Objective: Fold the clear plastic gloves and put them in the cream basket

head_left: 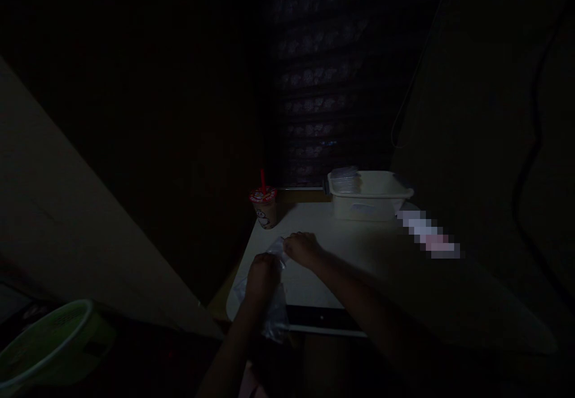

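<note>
A clear plastic bag (pixel 275 319) is gripped in the left hand (pixel 263 278), its top touched by the inward-reaching right hand (pixel 302 250), whose grip cannot be told.

The left hand (pixel 264 278) and right hand (pixel 302 249) are bare, and so are the left forearm (pixel 231 344) and right forearm (pixel 359 287), both tapering toward the wrist (the dim light hides finer detail). A pale pinkish patch (pixel 250 385) at the bottom edge may be clothing.
</note>
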